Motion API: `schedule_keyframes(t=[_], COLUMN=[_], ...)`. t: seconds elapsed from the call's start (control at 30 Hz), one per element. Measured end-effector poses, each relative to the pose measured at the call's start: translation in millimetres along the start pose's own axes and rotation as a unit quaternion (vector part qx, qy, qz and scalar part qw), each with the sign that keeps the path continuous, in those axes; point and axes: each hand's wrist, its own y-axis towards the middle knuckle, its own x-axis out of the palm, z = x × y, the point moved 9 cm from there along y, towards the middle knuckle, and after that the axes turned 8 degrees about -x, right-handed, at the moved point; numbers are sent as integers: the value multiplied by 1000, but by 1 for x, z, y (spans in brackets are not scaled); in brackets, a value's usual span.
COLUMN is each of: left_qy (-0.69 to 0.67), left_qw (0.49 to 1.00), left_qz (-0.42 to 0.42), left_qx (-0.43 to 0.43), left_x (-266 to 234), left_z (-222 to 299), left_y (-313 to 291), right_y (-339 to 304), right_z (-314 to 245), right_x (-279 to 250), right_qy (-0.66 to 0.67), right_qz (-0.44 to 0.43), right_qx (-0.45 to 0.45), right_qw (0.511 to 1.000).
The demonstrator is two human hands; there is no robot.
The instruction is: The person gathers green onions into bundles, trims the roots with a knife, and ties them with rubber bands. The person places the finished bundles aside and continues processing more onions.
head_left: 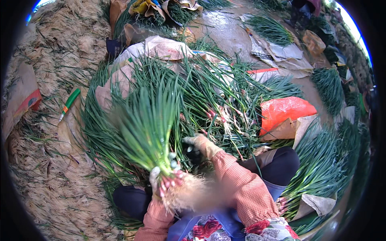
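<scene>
My left hand, in a pale glove, is closed around a thick bunch of scallions just above its reddish bulbs. The green leaves fan up and away, slightly blurred, and the shaggy roots point toward my lap. To its right, my right hand, in a light glove with a dark palm, hovers by the near side of the loose scallion heap. Its fingers are loosely bent and apart, with nothing visible in them. Several loose scallions with pink bulbs and white roots lie beyond that hand.
At left, a green-handled knife rests on cardboard beside a deep litter of dry roots. An orange-red bag sits right of the heap. More scallions lie by my right knee. Another bunch lies on sacking farther off.
</scene>
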Motion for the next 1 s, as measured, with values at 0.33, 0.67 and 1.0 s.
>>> schedule_keyframes(t=[0.33, 0.67, 1.0], left_qy=[61, 49, -78], left_qw=[992, 997, 987], left_qz=[99, -37, 23], left_qx=[48, 47, -137], left_x=[-50, 16, -32], left_z=[40, 35, -36], left_y=[-30, 5, 35], right_y=[-28, -17, -75], right_z=[-9, -86, -79], right_x=[10, -135, -19], right_qy=[-349, -577, -75], right_qz=[-103, 244, -55], right_qx=[-33, -104, -158], right_qw=[931, 772, 983])
